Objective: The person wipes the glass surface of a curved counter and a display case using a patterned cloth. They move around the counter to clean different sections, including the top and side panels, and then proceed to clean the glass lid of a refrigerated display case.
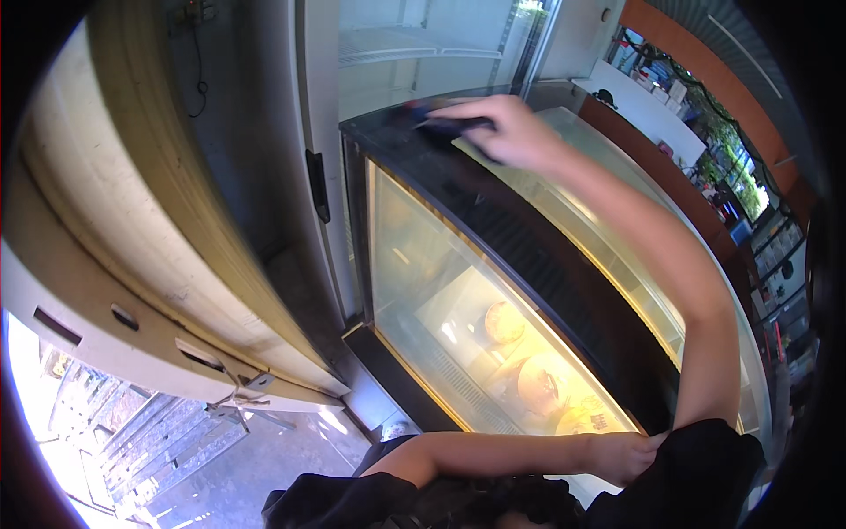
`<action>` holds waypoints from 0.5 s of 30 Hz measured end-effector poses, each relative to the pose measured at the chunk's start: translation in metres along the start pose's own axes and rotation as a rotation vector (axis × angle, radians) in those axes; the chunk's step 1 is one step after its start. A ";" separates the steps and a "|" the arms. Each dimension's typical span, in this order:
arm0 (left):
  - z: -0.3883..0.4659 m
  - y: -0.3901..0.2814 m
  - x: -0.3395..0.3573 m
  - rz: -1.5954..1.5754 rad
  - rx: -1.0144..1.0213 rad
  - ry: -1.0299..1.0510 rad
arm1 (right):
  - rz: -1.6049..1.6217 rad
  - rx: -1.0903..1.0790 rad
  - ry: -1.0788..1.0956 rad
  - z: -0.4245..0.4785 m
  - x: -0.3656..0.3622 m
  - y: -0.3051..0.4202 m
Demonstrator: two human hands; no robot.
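A glass display case (449,264) with a dark top panel (522,244) stands before me, lit yellow inside, with several round items behind its glass. My right hand (505,129) reaches over the far end of the top, its fingers closed on a blurred dark object (456,129), too smeared to name. My left hand (624,457) lies at the near end of the case, beside my right sleeve; its fingers are bent, and whether they hold anything is hidden.
A tall glass-door cooler (416,63) with wire shelves stands beyond the case. On the left are a pale curved panel (165,244) and a metal rack (172,436) on the floor. A white ledge (648,112) bearing boxes runs at upper right.
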State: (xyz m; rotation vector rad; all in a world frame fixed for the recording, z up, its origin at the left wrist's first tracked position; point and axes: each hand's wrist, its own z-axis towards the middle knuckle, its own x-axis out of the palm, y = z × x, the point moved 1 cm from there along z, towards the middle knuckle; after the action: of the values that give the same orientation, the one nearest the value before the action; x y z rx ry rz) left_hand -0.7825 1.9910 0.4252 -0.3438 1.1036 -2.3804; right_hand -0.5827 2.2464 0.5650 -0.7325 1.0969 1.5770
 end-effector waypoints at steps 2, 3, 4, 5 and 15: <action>0.000 -0.004 0.002 -0.005 0.011 -0.025 | 0.106 -0.226 0.074 0.016 0.021 0.063; -0.001 -0.008 0.002 0.005 0.009 -0.040 | 0.179 -0.357 0.090 0.020 0.028 0.084; -0.002 -0.015 -0.002 0.012 -0.013 -0.003 | 0.242 -0.341 0.105 0.020 0.025 0.092; -0.001 -0.023 -0.009 0.027 -0.035 0.032 | 0.307 -0.327 0.121 0.021 0.022 0.099; 0.004 -0.006 0.003 0.112 0.040 0.065 | -0.465 0.442 -0.140 0.015 -0.019 -0.050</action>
State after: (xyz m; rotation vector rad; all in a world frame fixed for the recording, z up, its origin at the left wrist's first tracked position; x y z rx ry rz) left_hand -0.7855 1.9897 0.4327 -0.1865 1.0732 -2.3253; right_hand -0.5283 2.2547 0.5735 -0.5181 1.0316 0.9351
